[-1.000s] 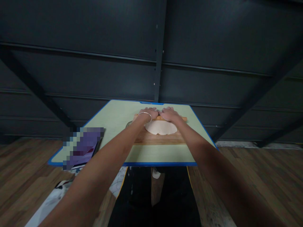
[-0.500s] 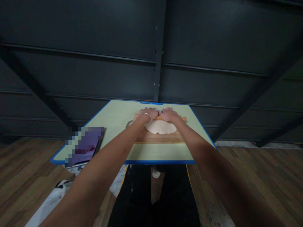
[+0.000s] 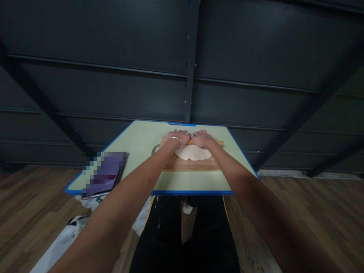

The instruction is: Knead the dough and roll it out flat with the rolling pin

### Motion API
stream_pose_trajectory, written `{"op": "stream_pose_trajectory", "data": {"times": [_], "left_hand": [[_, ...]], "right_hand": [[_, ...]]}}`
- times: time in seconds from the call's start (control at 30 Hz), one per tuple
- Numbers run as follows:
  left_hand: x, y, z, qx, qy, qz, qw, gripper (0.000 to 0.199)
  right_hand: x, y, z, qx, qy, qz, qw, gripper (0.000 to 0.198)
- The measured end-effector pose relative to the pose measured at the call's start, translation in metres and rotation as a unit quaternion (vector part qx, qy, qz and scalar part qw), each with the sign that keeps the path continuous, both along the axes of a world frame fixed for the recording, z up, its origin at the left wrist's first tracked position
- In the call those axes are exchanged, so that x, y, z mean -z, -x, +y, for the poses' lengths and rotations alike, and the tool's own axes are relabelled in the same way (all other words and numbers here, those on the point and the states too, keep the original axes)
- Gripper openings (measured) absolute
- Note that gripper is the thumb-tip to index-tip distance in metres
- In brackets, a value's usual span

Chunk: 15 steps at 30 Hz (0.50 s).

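Observation:
Both arms reach forward to a wooden rolling pin (image 3: 218, 143) lying crosswise on flattened pale dough (image 3: 192, 153). My left hand (image 3: 179, 137), with a thin bangle at the wrist, is closed over the left part of the pin. Close beside it, my right hand (image 3: 201, 138) grips the pin just right of the middle. The dough's near part shows as a rounded white sheet on a wooden board (image 3: 193, 165); its far part is hidden behind the hands and pin. A curved metal rim (image 3: 155, 148) shows at the board's left side.
A pale green table (image 3: 196, 182) with blue edging carries the board. On its left lies a purple item (image 3: 106, 172), partly pixelated. Dark panelled wall (image 3: 113, 94) stands behind the table. White patterned cloth or bags (image 3: 61, 242) lie at lower left, over wooden floor.
The view has shifted very slightly. Both hands stay on the rolling pin in almost the same place, and the dough looks much the same.

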State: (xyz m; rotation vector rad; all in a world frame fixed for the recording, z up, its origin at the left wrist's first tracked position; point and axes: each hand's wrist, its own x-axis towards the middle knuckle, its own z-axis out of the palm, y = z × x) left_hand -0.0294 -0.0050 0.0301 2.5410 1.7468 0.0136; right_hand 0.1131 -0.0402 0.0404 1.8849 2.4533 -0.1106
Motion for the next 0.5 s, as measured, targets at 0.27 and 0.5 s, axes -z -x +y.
{"op": "stream_pose_trajectory", "data": {"times": [0.27,0.5], "left_hand": [[-0.008,-0.002,-0.007,-0.024,0.031,0.006,0.999,0.055],[-0.009,-0.002,-0.011,-0.018,0.031,0.010,0.999,0.058]], "right_hand": [[0.010,-0.002,0.003,0.025,-0.022,0.027,0.999,0.053],[0.010,-0.001,0.002,-0.016,-0.028,-0.003,0.999,0.047]]}}
